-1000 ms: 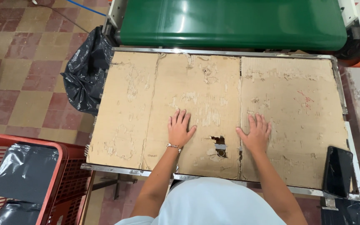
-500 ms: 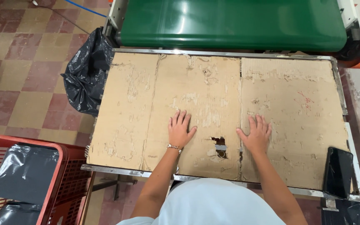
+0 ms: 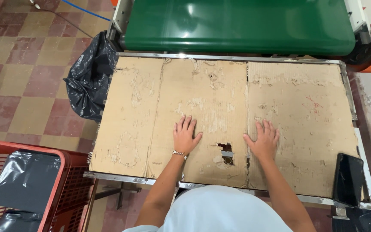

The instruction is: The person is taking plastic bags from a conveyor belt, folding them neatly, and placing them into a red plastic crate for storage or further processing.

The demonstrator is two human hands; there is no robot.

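Both hands lie flat and released, palms down, fingers spread, grasping nothing. The left hand [image 3: 185, 136] rests on the middle panel of the cardboard [image 3: 220, 124]; the right hand [image 3: 263, 139] rests just right of the seam between the middle and right panels. The cardboard covers the metal-rimmed tabletop [image 3: 357, 129] at the centre of the frame, lying flat.

Its long axis runs left to right across the frame, parallel to the green belt [image 3: 237, 25] along the top; its fold lines run top to bottom. The near long edge faces the person.

A likely risk is the torn hole [image 3: 225, 150] between the two hands: the sheet is worn and peeling, so pressing or dragging there could rip it further or catch a finger. Sliding the sheet rightward could nudge the black phone [image 3: 348, 179] at the lower right, which sits close to the tabletop's corner and might fall. The jagged lower-left edge looks frayed and could snag.
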